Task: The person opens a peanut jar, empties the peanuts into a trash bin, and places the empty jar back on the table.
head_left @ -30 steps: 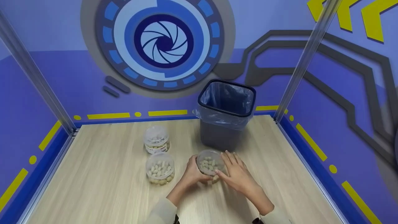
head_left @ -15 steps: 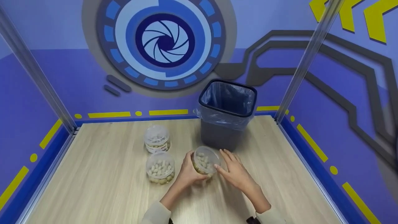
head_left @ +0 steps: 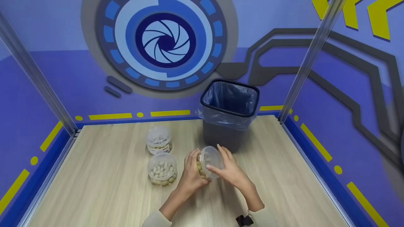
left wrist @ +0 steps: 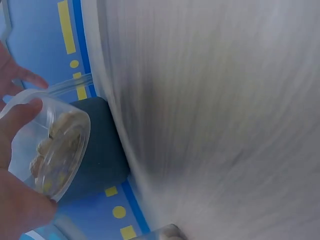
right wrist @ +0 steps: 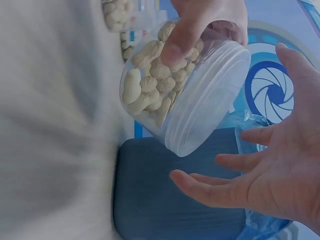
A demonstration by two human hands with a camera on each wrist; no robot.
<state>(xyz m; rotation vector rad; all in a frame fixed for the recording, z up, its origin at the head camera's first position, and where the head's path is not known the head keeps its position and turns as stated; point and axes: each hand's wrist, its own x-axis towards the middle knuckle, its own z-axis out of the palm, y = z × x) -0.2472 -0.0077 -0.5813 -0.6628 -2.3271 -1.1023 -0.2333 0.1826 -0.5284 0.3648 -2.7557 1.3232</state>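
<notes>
Two jars (head_left: pixel 162 169) stand leftmost. The left hand (head_left: pixel 189 175) is clamped on a tilted third jar (head_left: pixel 207 162), before the bin (head_left: pixel 223 134). The right wrist view alone shows its peanuts (right wrist: pixel 155 85) plainly and the right hand's (head_left: pixel 231 171) fingers spread, apart from the lid (right wrist: pixel 212 100).

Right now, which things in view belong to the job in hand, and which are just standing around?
In the job:
tilted peanut jar, gripped by the left hand
its lid, with the right hand open close by

Apparently just standing by, untouched:
nearer peanut jar, upright
labelled jar behind it, upright
lined bin
</notes>
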